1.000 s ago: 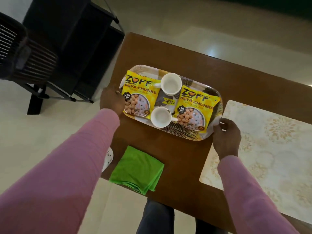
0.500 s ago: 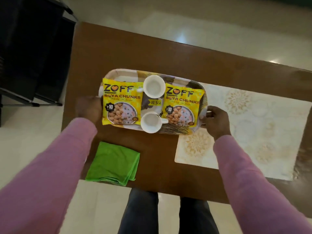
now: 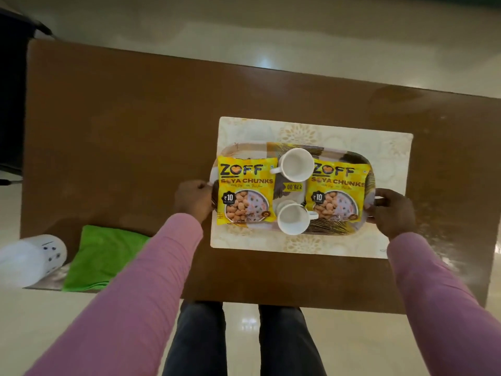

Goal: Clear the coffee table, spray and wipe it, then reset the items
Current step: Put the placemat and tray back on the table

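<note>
A patterned tray [image 3: 329,231] sits over the cream placemat [image 3: 387,147] on the brown coffee table [image 3: 135,131]. It carries two yellow soya chunk packets [image 3: 245,194] [image 3: 337,195] and two white cups [image 3: 295,164] [image 3: 292,219]. My left hand [image 3: 193,200] grips the tray's left edge. My right hand [image 3: 391,213] grips its right edge. A folded green cloth [image 3: 101,257] lies at the table's near left corner, beside a white bottle [image 3: 31,257] lying on its side.
Dark furniture [image 3: 10,104] stands off the table's left end. Pale glossy floor [image 3: 244,31] surrounds the table. My legs [image 3: 244,340] are against the near edge.
Both hands have carried the tray rightward from the table's left part until it is over the placemat. The view has shifted right with it, and the white bottle now shows.
</note>
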`<state>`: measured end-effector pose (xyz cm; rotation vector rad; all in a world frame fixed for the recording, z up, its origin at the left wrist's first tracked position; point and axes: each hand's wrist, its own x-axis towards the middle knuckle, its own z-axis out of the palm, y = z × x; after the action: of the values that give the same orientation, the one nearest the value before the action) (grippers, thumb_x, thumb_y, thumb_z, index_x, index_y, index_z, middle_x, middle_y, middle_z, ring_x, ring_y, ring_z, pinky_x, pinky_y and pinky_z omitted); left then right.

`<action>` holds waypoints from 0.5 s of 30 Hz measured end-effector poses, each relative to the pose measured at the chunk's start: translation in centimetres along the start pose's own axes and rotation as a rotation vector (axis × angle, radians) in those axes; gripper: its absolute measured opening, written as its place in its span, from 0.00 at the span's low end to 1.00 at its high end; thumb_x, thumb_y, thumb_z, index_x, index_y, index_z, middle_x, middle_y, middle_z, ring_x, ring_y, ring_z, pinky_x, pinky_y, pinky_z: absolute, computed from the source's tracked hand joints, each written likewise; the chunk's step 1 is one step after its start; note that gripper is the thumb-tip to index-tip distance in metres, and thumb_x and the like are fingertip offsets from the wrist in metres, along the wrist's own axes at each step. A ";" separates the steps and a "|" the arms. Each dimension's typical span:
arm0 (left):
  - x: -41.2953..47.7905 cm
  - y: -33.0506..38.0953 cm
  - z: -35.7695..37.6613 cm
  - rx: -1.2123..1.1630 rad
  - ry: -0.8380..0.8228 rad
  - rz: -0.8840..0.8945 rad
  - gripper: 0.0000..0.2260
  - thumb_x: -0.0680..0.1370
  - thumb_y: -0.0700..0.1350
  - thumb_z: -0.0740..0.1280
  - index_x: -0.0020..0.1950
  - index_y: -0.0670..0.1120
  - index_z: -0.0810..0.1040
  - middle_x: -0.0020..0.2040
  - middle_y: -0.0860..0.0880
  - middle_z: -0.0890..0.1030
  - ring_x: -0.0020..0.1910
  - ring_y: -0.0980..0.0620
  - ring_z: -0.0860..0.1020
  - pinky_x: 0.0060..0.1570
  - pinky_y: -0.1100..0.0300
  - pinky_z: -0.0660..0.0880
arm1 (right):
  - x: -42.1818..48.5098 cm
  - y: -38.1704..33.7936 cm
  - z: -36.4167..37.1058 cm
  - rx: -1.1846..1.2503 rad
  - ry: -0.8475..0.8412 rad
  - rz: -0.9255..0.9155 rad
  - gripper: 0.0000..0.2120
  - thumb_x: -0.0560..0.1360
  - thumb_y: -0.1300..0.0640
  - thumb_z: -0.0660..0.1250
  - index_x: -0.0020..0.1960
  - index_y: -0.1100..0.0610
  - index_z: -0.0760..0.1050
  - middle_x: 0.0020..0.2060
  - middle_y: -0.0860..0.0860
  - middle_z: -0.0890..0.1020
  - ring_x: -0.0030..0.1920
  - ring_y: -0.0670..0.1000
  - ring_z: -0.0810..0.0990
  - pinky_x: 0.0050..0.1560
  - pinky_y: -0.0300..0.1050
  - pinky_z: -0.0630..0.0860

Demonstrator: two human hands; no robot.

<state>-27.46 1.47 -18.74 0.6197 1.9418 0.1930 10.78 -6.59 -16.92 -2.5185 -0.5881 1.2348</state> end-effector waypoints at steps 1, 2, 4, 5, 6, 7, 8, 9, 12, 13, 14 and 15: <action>-0.3 -0.1 0.8 0.015 0.005 0.006 0.15 0.77 0.42 0.68 0.30 0.50 0.81 0.39 0.46 0.84 0.41 0.42 0.84 0.45 0.43 0.82 | 0.3 0.2 -0.6 -0.006 -0.002 -0.011 0.16 0.72 0.71 0.67 0.59 0.62 0.76 0.46 0.61 0.81 0.47 0.64 0.81 0.50 0.62 0.79; -0.7 -0.1 1.5 0.023 -0.001 0.006 0.14 0.77 0.43 0.67 0.31 0.49 0.81 0.39 0.45 0.84 0.42 0.42 0.84 0.46 0.43 0.82 | 0.9 0.7 -1.2 -0.010 -0.006 -0.020 0.16 0.73 0.71 0.67 0.59 0.62 0.76 0.46 0.61 0.81 0.47 0.64 0.81 0.49 0.62 0.79; -1.3 -0.3 2.7 0.043 -0.015 0.030 0.13 0.78 0.43 0.66 0.34 0.48 0.81 0.39 0.44 0.84 0.42 0.41 0.84 0.46 0.42 0.81 | 1.7 1.4 -2.1 -0.026 -0.019 -0.020 0.15 0.73 0.70 0.66 0.58 0.61 0.76 0.46 0.61 0.82 0.46 0.64 0.82 0.49 0.63 0.79; -1.4 -0.3 3.2 0.062 -0.014 0.045 0.12 0.78 0.43 0.66 0.35 0.47 0.82 0.39 0.43 0.84 0.43 0.41 0.84 0.47 0.41 0.81 | 2.1 1.7 -2.4 -0.029 -0.025 -0.018 0.14 0.73 0.70 0.66 0.57 0.60 0.76 0.45 0.61 0.82 0.45 0.64 0.82 0.49 0.64 0.79; -1.7 -0.2 3.6 0.082 -0.013 0.061 0.11 0.78 0.43 0.65 0.37 0.45 0.82 0.40 0.43 0.84 0.43 0.40 0.84 0.47 0.40 0.81 | 2.6 2.2 -2.5 -0.032 -0.027 -0.017 0.14 0.73 0.70 0.66 0.57 0.59 0.76 0.45 0.61 0.82 0.45 0.64 0.82 0.48 0.64 0.80; -1.8 -0.2 4.0 0.095 -0.010 0.079 0.10 0.78 0.42 0.65 0.38 0.44 0.82 0.40 0.42 0.84 0.43 0.40 0.83 0.47 0.40 0.81 | 2.9 2.5 -2.6 -0.039 -0.026 -0.016 0.14 0.73 0.70 0.66 0.56 0.58 0.76 0.45 0.60 0.82 0.44 0.63 0.82 0.47 0.64 0.80; -1.9 -0.1 4.4 0.104 -0.002 0.088 0.10 0.78 0.42 0.65 0.38 0.42 0.81 0.40 0.41 0.84 0.43 0.39 0.83 0.47 0.40 0.81 | 3.2 2.8 -2.8 -0.043 -0.023 -0.014 0.14 0.73 0.69 0.66 0.56 0.58 0.76 0.45 0.60 0.82 0.44 0.63 0.82 0.47 0.64 0.80; -2.0 -0.1 4.8 0.112 0.007 0.093 0.10 0.78 0.42 0.64 0.38 0.42 0.80 0.40 0.41 0.84 0.43 0.39 0.83 0.47 0.39 0.81 | 3.4 3.0 -2.9 -0.040 -0.021 -0.011 0.15 0.73 0.69 0.66 0.57 0.57 0.76 0.45 0.59 0.83 0.44 0.63 0.83 0.47 0.64 0.80; -2.2 -0.3 5.4 0.145 0.006 0.097 0.11 0.78 0.42 0.64 0.38 0.41 0.80 0.39 0.41 0.83 0.44 0.38 0.83 0.47 0.38 0.80 | 3.9 3.3 -3.1 -0.043 -0.011 -0.010 0.17 0.73 0.68 0.67 0.59 0.57 0.76 0.47 0.58 0.82 0.46 0.61 0.82 0.48 0.63 0.80; -2.2 -0.4 5.6 0.158 0.010 0.102 0.11 0.78 0.42 0.63 0.39 0.41 0.81 0.39 0.40 0.83 0.44 0.37 0.83 0.47 0.38 0.80 | 4.1 3.3 -3.1 -0.054 -0.014 -0.015 0.17 0.73 0.68 0.67 0.60 0.56 0.76 0.47 0.57 0.82 0.46 0.61 0.82 0.49 0.62 0.80; -2.5 -0.3 5.8 0.170 0.017 0.106 0.11 0.78 0.43 0.63 0.40 0.41 0.81 0.40 0.40 0.83 0.44 0.37 0.83 0.47 0.38 0.80 | 4.1 3.4 -3.1 -0.065 -0.020 -0.021 0.17 0.73 0.68 0.67 0.60 0.57 0.76 0.48 0.57 0.82 0.47 0.61 0.82 0.49 0.62 0.80; -2.5 -0.3 5.9 0.178 0.028 0.111 0.11 0.78 0.43 0.63 0.41 0.41 0.81 0.40 0.41 0.83 0.44 0.38 0.83 0.47 0.38 0.80 | 4.2 3.3 -3.1 -0.073 -0.027 -0.030 0.18 0.73 0.67 0.67 0.61 0.57 0.75 0.48 0.58 0.82 0.47 0.60 0.82 0.49 0.62 0.80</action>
<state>-21.53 -0.91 -19.46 0.8468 1.9666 0.0985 16.35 -7.77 -19.32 -2.5466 -0.6866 1.2599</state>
